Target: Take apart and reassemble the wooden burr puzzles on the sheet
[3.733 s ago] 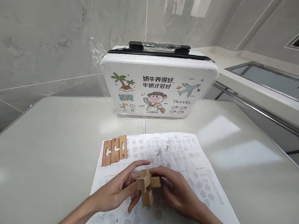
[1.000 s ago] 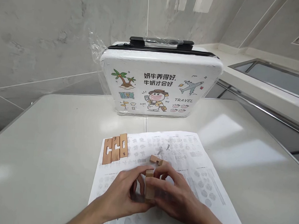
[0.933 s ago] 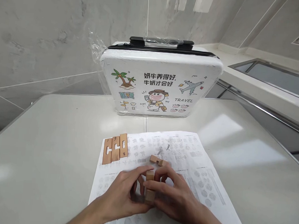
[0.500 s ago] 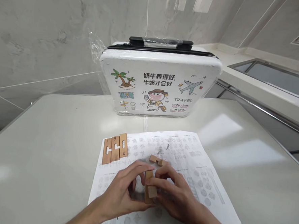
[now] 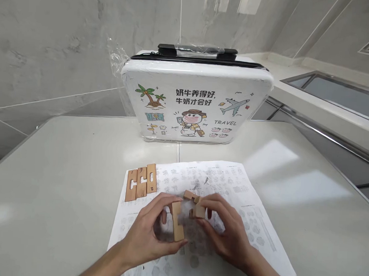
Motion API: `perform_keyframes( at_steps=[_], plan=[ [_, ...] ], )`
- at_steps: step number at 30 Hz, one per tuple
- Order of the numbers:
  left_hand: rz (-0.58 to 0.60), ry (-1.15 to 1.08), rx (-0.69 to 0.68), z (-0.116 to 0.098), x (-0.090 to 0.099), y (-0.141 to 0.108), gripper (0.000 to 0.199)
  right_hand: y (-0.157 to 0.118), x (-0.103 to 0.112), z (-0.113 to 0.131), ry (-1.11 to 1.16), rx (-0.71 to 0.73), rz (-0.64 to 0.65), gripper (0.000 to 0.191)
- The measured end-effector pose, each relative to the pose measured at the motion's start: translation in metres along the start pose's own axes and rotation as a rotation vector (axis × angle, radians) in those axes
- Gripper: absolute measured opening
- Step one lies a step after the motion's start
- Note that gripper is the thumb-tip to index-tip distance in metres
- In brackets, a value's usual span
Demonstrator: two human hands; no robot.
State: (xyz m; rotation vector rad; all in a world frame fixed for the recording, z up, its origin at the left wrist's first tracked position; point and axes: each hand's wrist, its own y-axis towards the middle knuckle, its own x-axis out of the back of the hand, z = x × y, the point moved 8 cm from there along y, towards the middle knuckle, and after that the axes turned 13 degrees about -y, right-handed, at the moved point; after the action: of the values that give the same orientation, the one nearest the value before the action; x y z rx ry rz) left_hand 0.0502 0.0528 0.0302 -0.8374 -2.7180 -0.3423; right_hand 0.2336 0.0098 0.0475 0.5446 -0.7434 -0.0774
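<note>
My left hand (image 5: 149, 227) grips a notched wooden puzzle piece (image 5: 177, 223) by its two ends, thumb below and fingers above. Facing it, my right hand (image 5: 224, 228) pinches another wooden puzzle piece (image 5: 199, 212), its far part hidden by the fingers. A small gap separates the two pieces. Just behind the right fingertips, a third notched wooden piece (image 5: 190, 195) rests on the printed sheet (image 5: 227, 253). Three flat wooden pieces with cut-out slots and handwritten numbers (image 5: 141, 189) lie side by side on the sheet's far left corner.
A white suitcase (image 5: 169, 76) with cartoon prints, wrapped in clear plastic, stands at the back of the pale table (image 5: 66, 168) against the grey wall. To the right is a counter with a dark glass panel (image 5: 340, 93).
The two wooden pieces were together between my hands and are now apart. My right hand has moved up and right with its piece; the left has shifted slightly left.
</note>
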Motion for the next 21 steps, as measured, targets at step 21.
perform_keyframes(
  at_steps=[21],
  plan=[
    [-0.015, 0.515, -0.145, -0.002, -0.002, 0.002, 0.07, -0.001, -0.014, -0.039, -0.228, -0.169, 0.053, 0.03]
  ],
)
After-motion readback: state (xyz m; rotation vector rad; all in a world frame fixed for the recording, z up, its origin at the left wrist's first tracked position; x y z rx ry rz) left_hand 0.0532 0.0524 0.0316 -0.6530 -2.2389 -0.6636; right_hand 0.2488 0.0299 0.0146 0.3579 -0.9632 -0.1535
